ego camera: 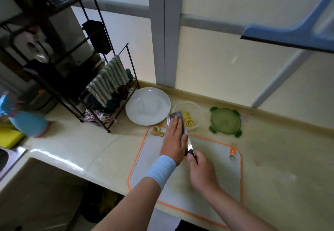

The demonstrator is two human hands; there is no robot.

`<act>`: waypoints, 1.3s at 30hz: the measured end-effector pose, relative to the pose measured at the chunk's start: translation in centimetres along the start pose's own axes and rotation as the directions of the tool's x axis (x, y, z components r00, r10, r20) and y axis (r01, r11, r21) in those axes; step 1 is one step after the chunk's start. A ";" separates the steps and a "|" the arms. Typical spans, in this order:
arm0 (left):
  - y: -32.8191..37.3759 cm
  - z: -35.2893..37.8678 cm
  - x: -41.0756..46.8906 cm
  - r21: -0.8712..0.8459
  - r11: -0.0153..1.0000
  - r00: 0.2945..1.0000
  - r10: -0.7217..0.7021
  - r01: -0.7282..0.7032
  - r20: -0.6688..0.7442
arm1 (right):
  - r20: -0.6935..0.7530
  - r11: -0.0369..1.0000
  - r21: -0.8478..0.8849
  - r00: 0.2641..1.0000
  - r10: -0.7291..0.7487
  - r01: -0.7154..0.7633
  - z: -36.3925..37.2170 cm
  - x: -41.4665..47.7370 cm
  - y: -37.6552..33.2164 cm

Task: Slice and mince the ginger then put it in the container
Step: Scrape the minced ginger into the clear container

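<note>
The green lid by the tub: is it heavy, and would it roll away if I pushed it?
Probably light: the green lid looks like thin, see-through plastic. It lies flat on the counter, so a push would likely slide it, not roll it. Its side tabs would probably stop rolling too.

Container (197, 108) behind board (216, 160), plate (148, 104) at its left, lid (225, 120) at its right

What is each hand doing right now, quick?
Left hand: open, fingers flat on the side of the knife blade.
Right hand: closed around the knife handle.
</note>
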State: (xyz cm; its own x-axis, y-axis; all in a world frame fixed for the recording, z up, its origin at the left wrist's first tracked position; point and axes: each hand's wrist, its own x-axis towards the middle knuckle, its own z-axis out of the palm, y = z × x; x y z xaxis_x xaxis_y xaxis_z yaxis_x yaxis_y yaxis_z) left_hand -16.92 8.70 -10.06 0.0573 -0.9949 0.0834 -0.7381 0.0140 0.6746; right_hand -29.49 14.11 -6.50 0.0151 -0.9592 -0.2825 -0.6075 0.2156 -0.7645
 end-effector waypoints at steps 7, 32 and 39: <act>2.8 0.6 8.7 0.010 0.999 0.995 0.036 -0.037 0.094 | -0.105 1.000 -0.017 0.994 0.010 -0.011 -4.0 7.5 -1.8; 0.3 0.0 8.1 0.407 0.857 0.940 0.223 -0.316 0.260 | -0.144 0.992 -0.118 0.989 0.035 -0.052 -6.2 12.3 -2.3; 0.3 -1.3 6.3 0.494 0.819 0.941 0.152 -0.291 0.303 | -0.151 0.986 -0.162 0.988 0.022 -0.047 -6.5 10.7 -2.5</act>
State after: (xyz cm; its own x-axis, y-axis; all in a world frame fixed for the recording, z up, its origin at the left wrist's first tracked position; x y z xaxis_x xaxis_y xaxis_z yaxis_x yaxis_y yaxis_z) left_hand -15.85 2.57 -8.39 -0.2618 -0.9642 -0.0413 -0.9534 0.2517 0.1664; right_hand -32.96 2.12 -3.85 -0.1184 -0.9708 -0.2085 -0.7280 0.2277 -0.6467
